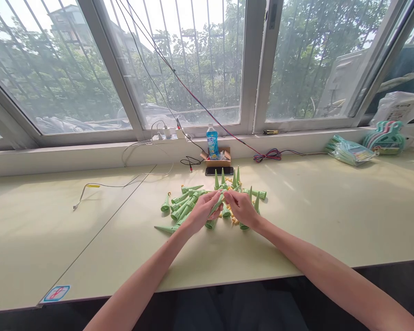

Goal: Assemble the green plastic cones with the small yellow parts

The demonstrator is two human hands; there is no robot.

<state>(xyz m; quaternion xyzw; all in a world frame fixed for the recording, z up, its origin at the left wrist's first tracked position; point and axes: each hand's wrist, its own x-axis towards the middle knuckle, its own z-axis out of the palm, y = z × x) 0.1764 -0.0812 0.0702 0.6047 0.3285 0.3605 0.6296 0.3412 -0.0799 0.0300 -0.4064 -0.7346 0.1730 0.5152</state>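
Observation:
Above the middle of a pile, my left hand (204, 208) is closed around a green plastic watering spike (218, 205). My right hand (242, 208) pinches right at the upper end of that spike; what its fingertips hold is hidden and too small to name. More green watering spikes (186, 208) lie in a heap to the left of my hands. Others stand with their points up, such as the upright spike (216, 180) behind my hands. Small yellow plastic pieces (234, 221) are scattered under and behind my right hand.
Behind the pile, a phone (219, 171) lies before a small cardboard box (224, 161) and a blue-labelled bottle (212, 143). Cables (267, 155) run along the windowsill. Bagged goods (351, 151) and pastel plastic items (384, 138) sit at right. A thin wire (105, 185) crosses the table's left.

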